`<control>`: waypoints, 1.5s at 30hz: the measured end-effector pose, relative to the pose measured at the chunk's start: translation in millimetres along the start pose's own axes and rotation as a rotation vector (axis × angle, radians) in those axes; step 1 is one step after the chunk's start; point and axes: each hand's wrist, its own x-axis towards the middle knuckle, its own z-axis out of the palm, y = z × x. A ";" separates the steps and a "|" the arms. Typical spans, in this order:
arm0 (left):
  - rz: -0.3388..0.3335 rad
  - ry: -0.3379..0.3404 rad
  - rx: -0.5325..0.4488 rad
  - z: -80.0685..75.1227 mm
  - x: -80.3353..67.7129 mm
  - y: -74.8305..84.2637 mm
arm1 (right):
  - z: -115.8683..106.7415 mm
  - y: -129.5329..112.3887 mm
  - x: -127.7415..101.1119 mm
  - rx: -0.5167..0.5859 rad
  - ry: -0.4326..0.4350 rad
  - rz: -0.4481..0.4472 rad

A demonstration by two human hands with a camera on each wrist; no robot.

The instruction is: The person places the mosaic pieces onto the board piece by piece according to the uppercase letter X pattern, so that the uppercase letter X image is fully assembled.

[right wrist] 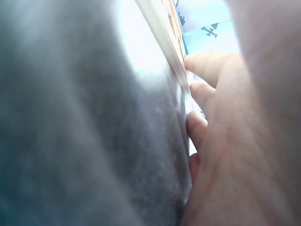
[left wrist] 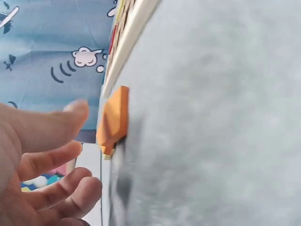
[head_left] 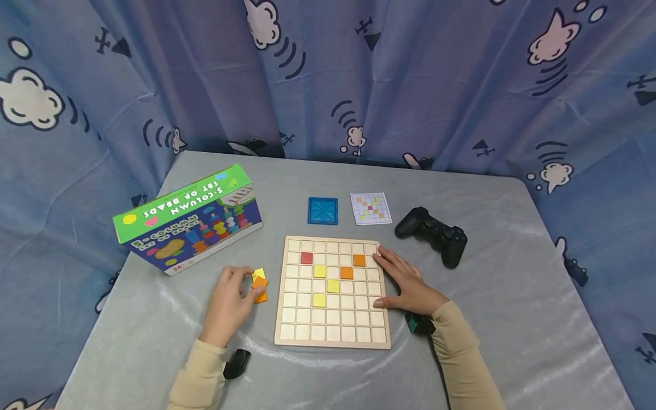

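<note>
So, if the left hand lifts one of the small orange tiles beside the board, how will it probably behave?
The orange tile looks thin, flat and rigid, so it probably stays stiff and feels light. Being square, it should not roll. It lies loosely stacked with other tiles by the left hand, so a push would likely slide it across the smooth grey cloth.

Grid board [head_left: 333, 291] mid-table, box [head_left: 188, 219] at its left, game controller [head_left: 433, 234] right, card [head_left: 370, 208] behind.

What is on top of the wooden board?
On the wooden board lie six tiles: one red tile, three yellow tiles and two orange tiles. The right hand rests on its right edge, hiding some squares there.
</note>
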 end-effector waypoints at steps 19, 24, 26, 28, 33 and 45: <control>0.008 -0.046 0.071 7.4 -7.4 -3.7 | 1.3 1.6 -1.6 -0.006 0.006 -0.020; 0.046 -0.009 0.084 5.8 -7.6 -5.1 | 0.7 0.8 -1.3 -0.002 0.005 -0.015; 0.065 0.011 0.093 5.2 -7.3 -5.0 | 0.3 0.4 -1.3 0.000 0.004 -0.013; 0.087 0.030 0.102 4.7 -6.6 -3.1 | -0.2 0.1 -1.3 0.000 0.003 -0.011; 0.162 0.037 0.065 6.3 -1.0 16.0 | -0.9 0.3 -0.9 -0.005 0.004 -0.006; 0.447 -0.213 0.076 52.2 10.1 87.7 | 0.1 1.7 -0.9 -0.007 0.009 -0.011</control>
